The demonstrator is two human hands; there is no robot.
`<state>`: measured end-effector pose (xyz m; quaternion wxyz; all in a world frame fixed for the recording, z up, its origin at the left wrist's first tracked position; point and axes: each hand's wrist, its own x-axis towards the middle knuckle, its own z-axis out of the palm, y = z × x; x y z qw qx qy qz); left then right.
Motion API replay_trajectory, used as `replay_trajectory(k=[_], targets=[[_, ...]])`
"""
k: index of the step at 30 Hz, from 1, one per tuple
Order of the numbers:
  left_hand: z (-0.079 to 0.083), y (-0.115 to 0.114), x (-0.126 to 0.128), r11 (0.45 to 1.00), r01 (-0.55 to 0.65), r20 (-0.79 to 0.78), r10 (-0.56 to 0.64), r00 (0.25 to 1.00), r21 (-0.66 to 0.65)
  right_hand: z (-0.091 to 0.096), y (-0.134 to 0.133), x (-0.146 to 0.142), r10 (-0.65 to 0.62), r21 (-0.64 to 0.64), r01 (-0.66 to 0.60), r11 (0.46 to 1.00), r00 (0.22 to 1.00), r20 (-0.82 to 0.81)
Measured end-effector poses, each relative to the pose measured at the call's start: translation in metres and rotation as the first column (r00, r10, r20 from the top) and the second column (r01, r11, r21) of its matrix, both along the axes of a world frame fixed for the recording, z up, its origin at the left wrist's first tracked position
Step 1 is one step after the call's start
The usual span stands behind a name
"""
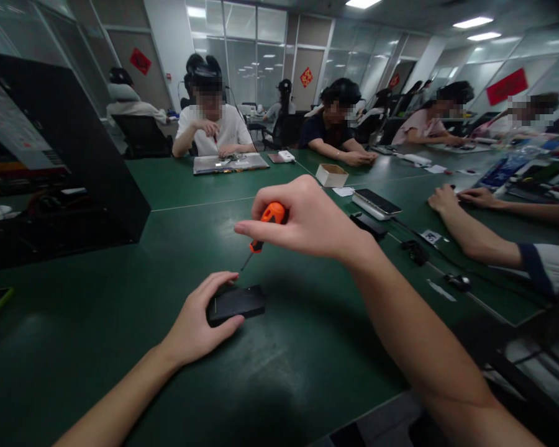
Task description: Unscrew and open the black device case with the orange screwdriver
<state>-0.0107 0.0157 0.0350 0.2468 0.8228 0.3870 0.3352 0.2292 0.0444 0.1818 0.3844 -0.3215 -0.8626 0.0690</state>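
Note:
A flat black rectangular box (240, 302) lies on the green table (177, 397) in front of me. My left hand (205, 320) grips its left end, thumb on the near side and fingers on the far side. Above and beyond the box, my right hand (302, 217) is wrapped round the orange and black handle of a screwdriver (273, 213). The thin shaft slants down to the left. Its tip is close to my left fingertips, near the box's far edge; whether it touches anything I cannot tell.
A tall black cabinet-like case (107, 155) stands at the left. To the right are a phone on a white box (377, 203), cables and small black parts (414, 251). A small open carton (331, 175) sits farther back. A co-worker's arms (475, 223) rest at the right.

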Motion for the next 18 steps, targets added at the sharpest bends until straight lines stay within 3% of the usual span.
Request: replay_trajectory(k=[5,12,18], targets=[[0.001,-0.008,0.008,0.999,-0.018,-0.023,0.018,1.0,-0.028,-0.004,0.003,0.0,-0.028,0.044,0.025,0.999,0.996,0.086],[0.0,-0.008,0.011,0.999,-0.051,-0.081,0.051,0.995,-0.002,-0.024,0.011,-0.009,0.065,-0.066,-0.055,0.996,0.986,0.155],[-0.002,-0.007,0.01,0.999,-0.034,-0.065,0.032,0.997,-0.027,-0.03,0.014,-0.012,0.056,-0.085,-0.041,0.996,0.981,0.185]])
